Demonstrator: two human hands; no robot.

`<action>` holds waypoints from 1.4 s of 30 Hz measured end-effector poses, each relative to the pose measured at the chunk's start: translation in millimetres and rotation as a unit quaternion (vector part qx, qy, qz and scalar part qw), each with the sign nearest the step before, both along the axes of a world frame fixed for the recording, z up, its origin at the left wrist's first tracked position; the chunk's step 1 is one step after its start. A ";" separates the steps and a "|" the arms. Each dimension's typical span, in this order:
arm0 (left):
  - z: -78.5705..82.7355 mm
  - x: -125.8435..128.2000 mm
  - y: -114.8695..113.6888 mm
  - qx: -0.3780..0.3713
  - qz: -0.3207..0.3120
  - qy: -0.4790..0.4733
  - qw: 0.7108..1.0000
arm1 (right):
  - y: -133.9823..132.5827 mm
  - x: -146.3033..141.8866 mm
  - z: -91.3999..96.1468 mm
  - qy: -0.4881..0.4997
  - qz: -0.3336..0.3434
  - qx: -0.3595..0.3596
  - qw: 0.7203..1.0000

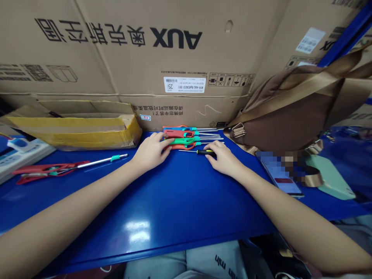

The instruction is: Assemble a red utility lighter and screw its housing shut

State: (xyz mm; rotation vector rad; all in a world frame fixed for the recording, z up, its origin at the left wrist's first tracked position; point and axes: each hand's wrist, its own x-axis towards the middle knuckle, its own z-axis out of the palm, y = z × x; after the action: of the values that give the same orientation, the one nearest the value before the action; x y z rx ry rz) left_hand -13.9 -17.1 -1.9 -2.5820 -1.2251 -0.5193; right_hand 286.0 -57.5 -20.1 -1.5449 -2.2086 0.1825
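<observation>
**A:** So what am I seeing from the headcam, nearest first?

**B:** Bare blue table point(180, 209) up close, both my forearms reaching across it. Right hand point(225, 159) lies over the black-and-yellow handle of a small screwdriver point(193, 151), fingers curled loosely on it. I can't tell if that grip has actually closed. Left hand point(151, 151) is flat, fingers spread, tips touching the stack of long lighters point(186, 137) just behind the screwdriver.

**A:** How far along?

**B:** I'd guess early. The pile looks untouched and nothing is lifted. One lighter point(69, 166) lies well apart on the left, near a yellow-taped carton point(78, 130). On the right are a phone point(280, 176) and a brown bag point(293, 112), with big cardboard boxes point(145, 46) at the back.
</observation>
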 end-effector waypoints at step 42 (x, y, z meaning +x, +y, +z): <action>46.0 -50.5 -79.5 -0.271 -0.113 0.041 0.955 | -53.0 -35.0 29.0 -0.034 0.259 -0.003 0.965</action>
State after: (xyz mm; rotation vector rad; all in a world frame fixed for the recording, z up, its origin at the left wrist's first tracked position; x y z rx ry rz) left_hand -64.4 -96.6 44.1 -3.1872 -1.1784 -0.1135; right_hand 251.0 -110.5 8.9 -0.9536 -2.6263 0.2950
